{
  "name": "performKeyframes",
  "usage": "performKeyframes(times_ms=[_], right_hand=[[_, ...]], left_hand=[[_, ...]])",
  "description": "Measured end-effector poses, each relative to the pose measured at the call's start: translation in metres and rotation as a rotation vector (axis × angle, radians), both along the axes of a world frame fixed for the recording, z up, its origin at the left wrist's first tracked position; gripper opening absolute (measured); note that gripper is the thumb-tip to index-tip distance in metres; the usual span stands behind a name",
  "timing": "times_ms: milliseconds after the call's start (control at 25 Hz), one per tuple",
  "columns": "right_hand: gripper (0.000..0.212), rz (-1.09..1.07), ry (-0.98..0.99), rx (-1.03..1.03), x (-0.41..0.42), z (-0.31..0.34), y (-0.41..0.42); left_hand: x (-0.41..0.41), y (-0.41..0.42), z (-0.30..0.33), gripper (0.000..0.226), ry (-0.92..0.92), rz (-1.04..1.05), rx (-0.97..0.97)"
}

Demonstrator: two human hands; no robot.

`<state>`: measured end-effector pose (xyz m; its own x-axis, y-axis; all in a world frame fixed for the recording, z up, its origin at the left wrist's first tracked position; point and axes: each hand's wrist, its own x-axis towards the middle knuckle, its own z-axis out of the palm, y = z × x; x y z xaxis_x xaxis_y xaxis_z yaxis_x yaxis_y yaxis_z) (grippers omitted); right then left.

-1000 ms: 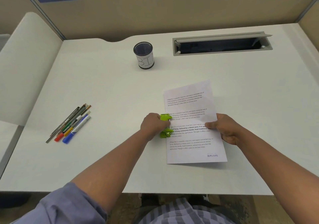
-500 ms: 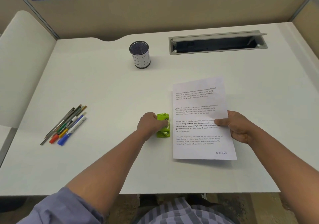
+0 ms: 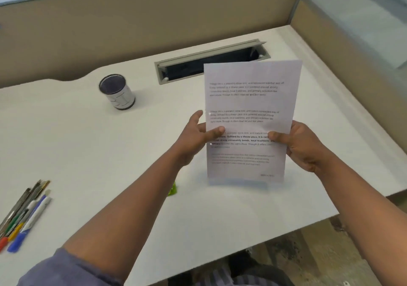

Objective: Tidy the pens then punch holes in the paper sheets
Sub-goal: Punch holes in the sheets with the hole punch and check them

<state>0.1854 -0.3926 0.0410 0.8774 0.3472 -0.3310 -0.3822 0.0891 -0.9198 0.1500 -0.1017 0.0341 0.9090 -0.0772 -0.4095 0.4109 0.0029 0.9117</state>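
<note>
I hold the printed paper sheets (image 3: 251, 105) upright above the desk, their bottom edge near the surface. My left hand (image 3: 196, 136) grips the left edge with the thumb on the front. My right hand (image 3: 301, 144) grips the right edge. Two small punched holes show along the left margin. The green hole punch (image 3: 172, 189) lies on the desk, mostly hidden behind my left forearm. Several pens and markers (image 3: 24, 213) lie in a loose bunch at the desk's left front. A dark mesh pen cup (image 3: 116, 92) with a white label stands at the back, with no pens showing in it.
A grey cable tray (image 3: 189, 63) with its lid open is set into the white desk (image 3: 88, 153) behind the sheets. Beige partition walls close off the back and right. The desk's front edge runs below my forearms.
My left hand let go of the green punch and took the sheets' left edge. Both hands lifted the sheets from flat on the desk to upright. The camera swung right.
</note>
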Motion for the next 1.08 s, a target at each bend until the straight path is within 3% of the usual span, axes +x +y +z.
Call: performKeyframes(times_ms=[120,280,520,1080], right_hand=[[0.03,-0.105,-0.124,0.017,0.003,0.01,-0.022],[0.028,-0.265,-0.274,-0.045,0.009,0.012,-0.044],[0.031,-0.416,-0.37,-0.129,0.011,0.005,-0.067],[0.029,-0.438,-0.266,-0.26,0.002,-0.027,-0.077]], left_hand=[[0.029,-0.036,0.011,0.051,-0.148,-0.057,-0.072],[0.053,-0.081,0.02,0.02,-0.264,-0.006,-0.02],[0.062,-0.124,0.012,0.028,-0.435,0.017,0.014],[0.063,-0.143,-0.037,0.025,-0.332,0.034,-0.014]])
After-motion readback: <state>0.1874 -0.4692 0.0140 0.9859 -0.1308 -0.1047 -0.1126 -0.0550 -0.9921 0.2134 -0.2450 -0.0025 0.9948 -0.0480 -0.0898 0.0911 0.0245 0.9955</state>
